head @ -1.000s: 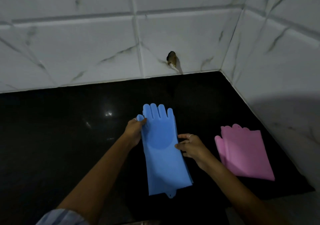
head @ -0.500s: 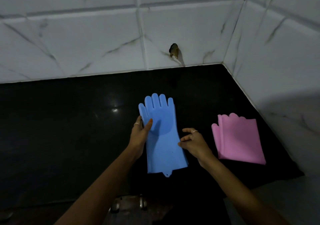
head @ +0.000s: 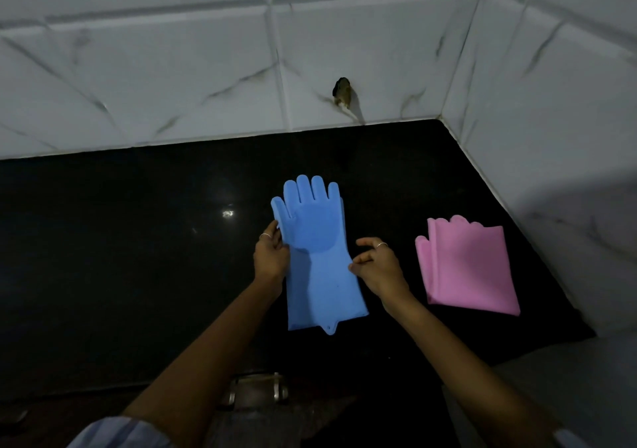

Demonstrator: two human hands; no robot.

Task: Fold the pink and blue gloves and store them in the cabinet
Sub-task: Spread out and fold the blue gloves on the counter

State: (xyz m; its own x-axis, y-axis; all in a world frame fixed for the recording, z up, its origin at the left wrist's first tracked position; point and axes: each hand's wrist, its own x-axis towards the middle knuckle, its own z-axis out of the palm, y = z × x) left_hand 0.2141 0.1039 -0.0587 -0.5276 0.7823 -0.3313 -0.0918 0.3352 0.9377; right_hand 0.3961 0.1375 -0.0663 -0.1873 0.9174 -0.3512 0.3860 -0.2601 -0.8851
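Note:
The blue gloves (head: 320, 261) lie flat and full length on the black countertop (head: 138, 275), fingers pointing at the back wall. My left hand (head: 270, 258) pinches their left edge just below the thumb. My right hand (head: 377, 266) touches the right edge at the wrist with curled fingers. The pink gloves (head: 465, 268) lie folded to the right, near the side wall, untouched.
White marbled tile walls (head: 344, 51) meet in a corner at the back right. A small dark hole (head: 342, 91) sits in the back wall. A metal cabinet handle (head: 256, 390) shows below the counter's front edge.
My left hand slid from the blue gloves' palm to their left edge. My right hand closed in on the right edge. The view shifted slightly.

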